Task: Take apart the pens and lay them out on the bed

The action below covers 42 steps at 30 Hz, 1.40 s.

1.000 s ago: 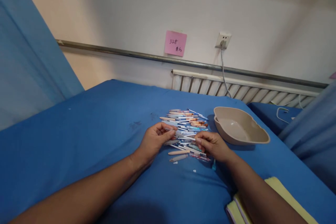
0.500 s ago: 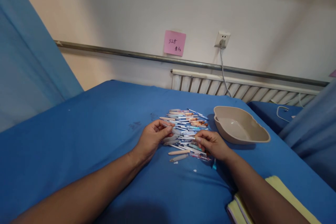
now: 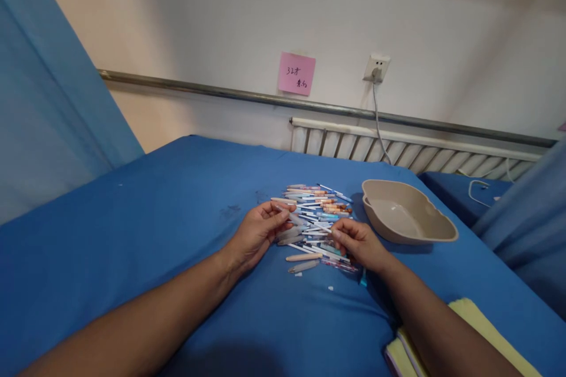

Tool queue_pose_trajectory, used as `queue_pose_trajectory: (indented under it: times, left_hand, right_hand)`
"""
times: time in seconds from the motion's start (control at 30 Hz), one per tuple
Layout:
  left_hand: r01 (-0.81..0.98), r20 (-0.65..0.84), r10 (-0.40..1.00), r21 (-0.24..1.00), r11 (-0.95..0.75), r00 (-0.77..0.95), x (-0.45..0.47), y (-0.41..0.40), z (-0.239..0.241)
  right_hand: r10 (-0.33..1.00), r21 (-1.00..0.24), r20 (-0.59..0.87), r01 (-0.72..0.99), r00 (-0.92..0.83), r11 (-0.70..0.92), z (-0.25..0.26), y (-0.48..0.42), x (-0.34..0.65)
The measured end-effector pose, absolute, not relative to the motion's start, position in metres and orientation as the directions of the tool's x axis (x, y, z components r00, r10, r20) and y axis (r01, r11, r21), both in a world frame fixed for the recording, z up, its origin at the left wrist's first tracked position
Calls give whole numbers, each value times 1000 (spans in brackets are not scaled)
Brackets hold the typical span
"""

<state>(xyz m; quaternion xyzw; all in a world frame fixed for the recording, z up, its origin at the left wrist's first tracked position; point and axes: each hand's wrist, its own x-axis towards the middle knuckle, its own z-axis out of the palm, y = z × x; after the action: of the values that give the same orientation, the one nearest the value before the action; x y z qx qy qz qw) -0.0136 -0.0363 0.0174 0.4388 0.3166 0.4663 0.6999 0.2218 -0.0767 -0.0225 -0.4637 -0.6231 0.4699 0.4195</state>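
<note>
A heap of several pens and pen parts (image 3: 316, 212) lies on the blue cloth (image 3: 177, 230). My left hand (image 3: 256, 232) rests at the heap's left edge, fingers pinched on a pale pen barrel. My right hand (image 3: 358, 241) sits at the heap's near right side, its fingers closed on the other end of a thin white pen. Both hands seem to hold one and the same pen between them. Two loose caps (image 3: 303, 262) lie just in front of the heap.
A beige shallow dish (image 3: 437, 230) stands right of the heap. Yellow pads (image 3: 469, 312) lie by my right forearm. A radiator (image 3: 398, 150), a wall socket with cable (image 3: 375, 68) and a pink note (image 3: 296, 73) are behind. Blue curtains hang left and right.
My left hand has shifted slightly up and left along the heap's edge, keeping its pinch. My right hand has barely moved.
</note>
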Motion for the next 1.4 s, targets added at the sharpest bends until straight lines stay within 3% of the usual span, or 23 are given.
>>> queue_pose_trajectory:
  times: [0.33, 0.73, 0.9, 1.17, 1.27, 1.4]
  left_hand:
    - [-226, 116, 960, 972, -58, 254, -12, -38, 15]
    - [-226, 131, 947, 972, -65, 292, -13, -38, 13]
    - [-135, 231, 941, 970, -203, 247, -13, -39, 13]
    - [194, 567, 772, 755, -627, 288, -18, -40, 11]
    - [245, 593, 744, 707, -664, 306, -19, -41, 14]
    - [218, 539, 798, 773, -596, 270, -18, -44, 19]
  right_hand:
    - [973, -979, 43, 184, -226, 86, -23, -77, 220]
    - [967, -980, 60, 169, -247, 104, -22, -78, 219]
    - [969, -976, 58, 191, -242, 106, -24, -78, 218]
    - [971, -963, 122, 212, -204, 165, -21, -81, 215]
    - [967, -948, 179, 229, -182, 219, -19, -86, 211]
    - [960, -936, 200, 252, -194, 246, -18, -92, 207]
